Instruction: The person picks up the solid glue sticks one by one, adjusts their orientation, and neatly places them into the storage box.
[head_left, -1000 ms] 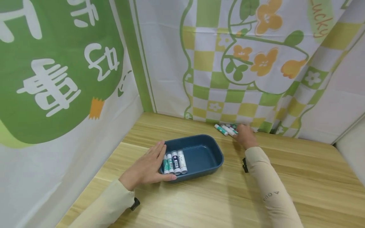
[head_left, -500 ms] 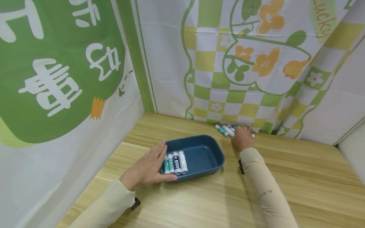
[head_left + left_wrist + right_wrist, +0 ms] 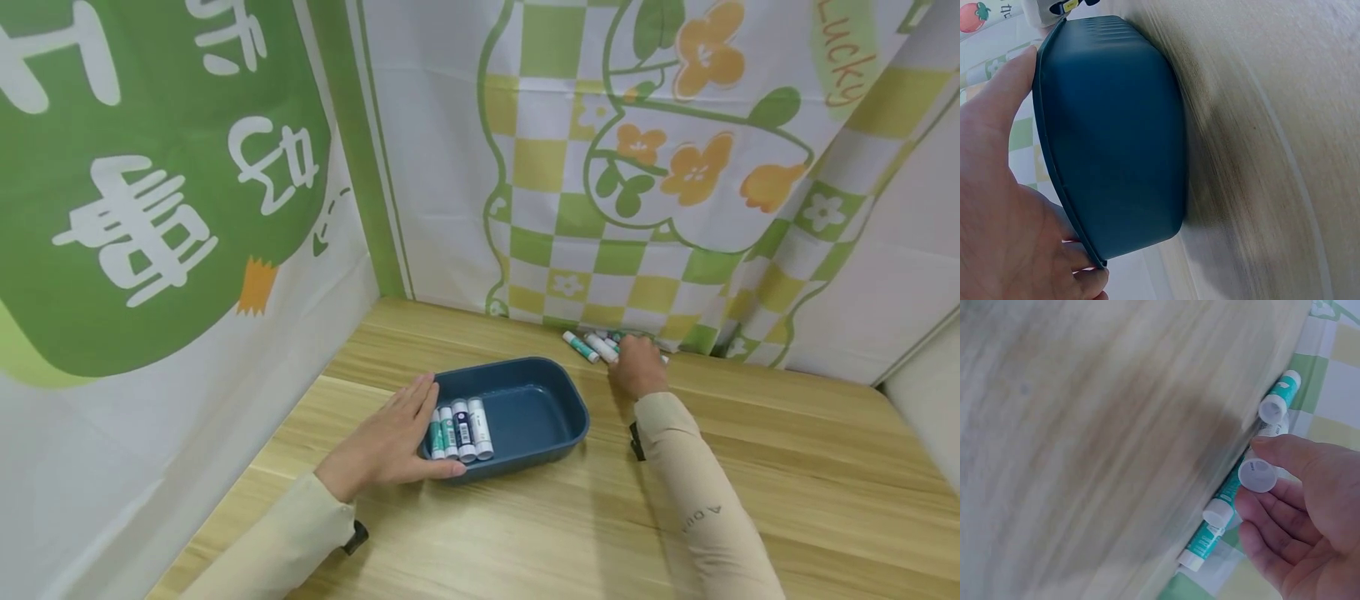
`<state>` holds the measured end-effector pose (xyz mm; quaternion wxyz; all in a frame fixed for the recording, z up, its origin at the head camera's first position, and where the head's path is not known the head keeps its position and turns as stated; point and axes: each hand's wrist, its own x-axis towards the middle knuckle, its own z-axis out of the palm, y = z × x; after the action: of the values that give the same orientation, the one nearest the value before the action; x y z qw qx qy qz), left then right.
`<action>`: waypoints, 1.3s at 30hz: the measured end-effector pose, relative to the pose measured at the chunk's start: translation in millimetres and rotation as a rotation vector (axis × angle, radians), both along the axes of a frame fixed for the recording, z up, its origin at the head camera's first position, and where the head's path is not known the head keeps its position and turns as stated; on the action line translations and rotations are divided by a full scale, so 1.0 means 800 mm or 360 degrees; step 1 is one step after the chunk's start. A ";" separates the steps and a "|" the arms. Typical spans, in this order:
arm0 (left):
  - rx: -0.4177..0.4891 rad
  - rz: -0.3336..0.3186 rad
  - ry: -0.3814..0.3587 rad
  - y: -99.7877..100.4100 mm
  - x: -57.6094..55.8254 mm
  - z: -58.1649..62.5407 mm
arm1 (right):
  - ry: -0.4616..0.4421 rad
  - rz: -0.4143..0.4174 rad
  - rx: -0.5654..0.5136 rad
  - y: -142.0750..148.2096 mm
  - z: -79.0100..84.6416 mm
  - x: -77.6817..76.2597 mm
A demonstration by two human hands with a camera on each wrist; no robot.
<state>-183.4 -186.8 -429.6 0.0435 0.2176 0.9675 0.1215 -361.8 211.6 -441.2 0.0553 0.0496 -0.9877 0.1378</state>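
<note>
A dark blue plastic box (image 3: 540, 454) stands on the wooden table. My left hand (image 3: 390, 429) holds its left end, fingers along the end and thumb on the front rim. The left wrist view shows the box's outer wall (image 3: 1116, 137) between thumb and fingers. Several glue sticks (image 3: 463, 432) lie side by side in its left part, some green, one dark blue, one white. At the back of the table my right hand (image 3: 637, 367) pinches a white-ended glue stick (image 3: 1259, 474) between thumb and fingers. Other glue sticks lie around it, including a green-and-white one (image 3: 581, 347).
A printed curtain (image 3: 555, 233) hangs down to the table's back edge, right behind the loose glue sticks. Another cloth (image 3: 300, 333) with a green print runs along the left side. Wooden table surface (image 3: 510, 533) extends in front of the box.
My right hand has moved slightly left among the loose glue sticks, and a white end now shows to its right. The left hand and box have hardly moved.
</note>
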 end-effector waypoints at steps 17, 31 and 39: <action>0.0015 0.0002 -0.0003 -0.001 0.001 0.001 | 0.0074 0.0124 -0.0017 0.007 0.028 0.014; 0.0019 0.0007 -0.0015 -0.001 0.001 0.001 | 0.0273 0.0236 -0.0261 -0.002 0.048 0.038; 0.0016 0.0013 -0.0024 -0.001 0.000 0.002 | 0.0372 0.0301 -0.0397 -0.020 0.054 0.063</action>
<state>-183.0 -187.4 -428.4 0.0493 0.2131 0.9673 0.1283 -311.6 195.7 -398.2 0.1622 0.1506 -0.9407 0.2570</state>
